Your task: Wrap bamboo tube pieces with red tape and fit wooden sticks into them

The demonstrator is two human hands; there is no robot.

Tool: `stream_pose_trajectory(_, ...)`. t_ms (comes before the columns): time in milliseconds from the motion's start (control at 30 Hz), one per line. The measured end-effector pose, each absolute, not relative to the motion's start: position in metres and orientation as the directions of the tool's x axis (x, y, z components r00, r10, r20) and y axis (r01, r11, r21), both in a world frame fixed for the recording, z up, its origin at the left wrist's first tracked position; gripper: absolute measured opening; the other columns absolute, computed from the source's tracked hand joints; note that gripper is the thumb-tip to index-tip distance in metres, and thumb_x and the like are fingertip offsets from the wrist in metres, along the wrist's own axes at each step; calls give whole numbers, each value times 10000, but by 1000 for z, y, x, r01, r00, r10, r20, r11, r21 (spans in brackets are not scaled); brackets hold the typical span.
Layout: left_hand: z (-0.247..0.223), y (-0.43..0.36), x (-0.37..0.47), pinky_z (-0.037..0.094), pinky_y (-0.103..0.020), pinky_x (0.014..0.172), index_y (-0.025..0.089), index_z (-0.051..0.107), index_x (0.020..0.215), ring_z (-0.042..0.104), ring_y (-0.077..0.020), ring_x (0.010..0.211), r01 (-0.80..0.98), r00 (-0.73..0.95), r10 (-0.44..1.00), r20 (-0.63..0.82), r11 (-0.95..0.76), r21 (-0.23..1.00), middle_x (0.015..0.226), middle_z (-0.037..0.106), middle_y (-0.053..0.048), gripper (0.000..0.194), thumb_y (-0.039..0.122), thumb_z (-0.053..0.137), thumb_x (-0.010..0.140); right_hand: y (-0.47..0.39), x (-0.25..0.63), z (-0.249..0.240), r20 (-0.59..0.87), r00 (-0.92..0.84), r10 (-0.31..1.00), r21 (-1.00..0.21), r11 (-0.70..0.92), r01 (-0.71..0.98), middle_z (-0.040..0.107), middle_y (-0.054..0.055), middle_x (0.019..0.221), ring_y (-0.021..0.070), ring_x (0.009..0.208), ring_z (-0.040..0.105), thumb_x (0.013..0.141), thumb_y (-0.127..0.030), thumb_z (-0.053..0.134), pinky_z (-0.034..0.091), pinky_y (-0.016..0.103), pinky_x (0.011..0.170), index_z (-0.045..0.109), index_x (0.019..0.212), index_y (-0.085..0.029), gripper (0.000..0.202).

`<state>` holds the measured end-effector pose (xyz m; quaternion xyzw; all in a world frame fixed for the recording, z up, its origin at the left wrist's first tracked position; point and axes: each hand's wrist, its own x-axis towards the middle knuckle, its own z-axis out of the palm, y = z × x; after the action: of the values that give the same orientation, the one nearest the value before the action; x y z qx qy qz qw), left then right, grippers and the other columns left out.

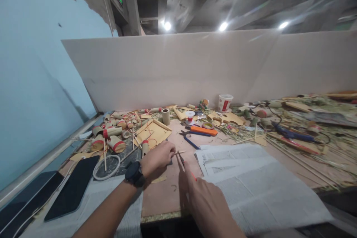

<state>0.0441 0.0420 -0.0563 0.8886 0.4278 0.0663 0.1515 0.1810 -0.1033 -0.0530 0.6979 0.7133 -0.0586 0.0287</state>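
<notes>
My left hand [160, 156], with a black watch [135, 174] on its wrist, is closed in a pinch on a short thin wooden stick [182, 151] just above the table. My right hand [206, 195] is closed around a slim pointed tool [193, 176] with some red on it. The tool's dark tip comes close to the stick; whether they touch is unclear. Just beyond the hands lie pliers [192, 143] with blue handles and an orange utility knife [203, 130]. Bamboo pieces with red bands [116, 144] are heaped to the left.
Newspaper sheets [251, 178] cover the right front. A black tablet [74, 186] and a pale ring [95, 174] lie left. Farther back stand a bamboo tube [166, 117], a thread spool [190, 118] and a paper cup [224, 104]. A blue glue gun [297, 134] rests among shavings; a white panel [195, 70] rises behind.
</notes>
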Motion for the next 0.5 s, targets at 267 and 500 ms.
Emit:
stream_pose_trajectory(267,-57,42,44,437,-288,756,190,679,826,625,-208,854,744,615,789,-5,-578,336,926,703,-94,218,226,476,898,-102,184,-53,-85,-34,996,-48,30,998,751,141,881,266,750,755,896,-35,440,387,259,516,395,1477,-202,606)
stream_pose_trajectory(500,-57,42,44,440,-286,771,196,674,834,623,-210,873,740,614,789,-1,-575,350,944,698,-89,202,221,481,890,-102,185,-49,-46,-23,999,-56,20,998,756,116,845,243,729,755,887,-37,452,336,246,489,312,1514,-211,665)
